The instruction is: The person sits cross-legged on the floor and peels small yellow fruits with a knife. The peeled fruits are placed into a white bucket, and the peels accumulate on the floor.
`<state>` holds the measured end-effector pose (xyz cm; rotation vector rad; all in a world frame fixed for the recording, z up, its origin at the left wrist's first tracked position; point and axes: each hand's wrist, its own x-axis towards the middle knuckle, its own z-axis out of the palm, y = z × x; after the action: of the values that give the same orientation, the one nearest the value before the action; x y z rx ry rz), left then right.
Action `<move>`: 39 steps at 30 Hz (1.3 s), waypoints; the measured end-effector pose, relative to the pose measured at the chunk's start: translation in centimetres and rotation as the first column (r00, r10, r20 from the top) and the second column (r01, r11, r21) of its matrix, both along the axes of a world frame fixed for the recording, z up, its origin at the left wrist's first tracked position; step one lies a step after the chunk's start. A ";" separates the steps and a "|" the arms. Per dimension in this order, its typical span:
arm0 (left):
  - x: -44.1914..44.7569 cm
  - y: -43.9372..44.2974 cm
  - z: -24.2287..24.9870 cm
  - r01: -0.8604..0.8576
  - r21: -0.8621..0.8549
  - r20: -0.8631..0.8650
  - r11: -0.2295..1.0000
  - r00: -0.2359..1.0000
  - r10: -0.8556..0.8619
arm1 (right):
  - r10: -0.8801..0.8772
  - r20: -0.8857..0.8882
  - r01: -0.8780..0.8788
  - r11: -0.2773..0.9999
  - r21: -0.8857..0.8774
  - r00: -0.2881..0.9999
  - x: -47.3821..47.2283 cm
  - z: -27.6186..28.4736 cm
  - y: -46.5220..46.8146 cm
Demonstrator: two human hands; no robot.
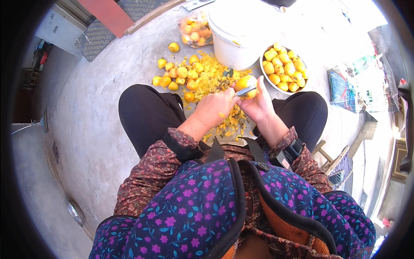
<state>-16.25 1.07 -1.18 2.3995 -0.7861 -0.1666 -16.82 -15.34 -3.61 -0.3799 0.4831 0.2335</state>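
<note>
My left hand [216,105] is closed round a small metal peeling blade [245,91], which lies against the skin of an orange-yellow persimmon [242,84]. That fruit rests in the fingers of my right hand [258,103]. The tool's handle is hidden in my left hand, and a bit of peel sticks near that wrist. Below and beyond both hands, a heap of yellow peelings [208,76] covers the floor. Several whole persimmons [182,72] lie at its left side. A round bowl [262,72] full of smooth yellow-orange persimmons stands to the right, just past my right knee.
A large white bucket [228,51] with a lid stands behind the peelings. Left of it sits a clear plastic bag of persimmons [194,30]. Wire cages [362,81] are at the right, near a wooden stool or chair [334,162]. My knees flank the peelings.
</note>
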 end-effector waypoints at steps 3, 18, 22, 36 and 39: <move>0.1 -0.1 -0.6 -0.005 0.074 -0.032 0.997 0.999 0.007 | -0.044 -0.083 0.041 0.999 -0.027 0.996 0.1 -0.2 0.3; 0.9 0.2 -2.2 0.025 -0.149 -0.046 0.988 0.998 -0.032 | -0.016 -0.078 -0.008 0.956 -0.294 0.997 -0.1 0.5 0.4; 2.8 2.2 -2.2 -0.043 -0.024 -0.126 0.999 0.991 0.040 | 0.108 -0.127 -0.148 0.919 -0.365 0.986 -0.3 0.8 0.2; 3.1 2.6 0.2 -0.104 0.074 -0.163 0.992 0.980 0.115 | 0.220 -0.022 -0.198 0.825 -0.529 0.975 -0.6 0.6 0.1; 2.7 2.6 0.2 -0.090 -0.025 -0.074 0.996 0.993 0.088 | 0.180 -0.064 -0.182 0.774 -0.606 0.981 -0.3 1.0 0.0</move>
<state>-13.52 3.63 -1.02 2.3826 -0.6427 -0.2042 -17.10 -15.39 -2.63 -1.0708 0.5188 0.2619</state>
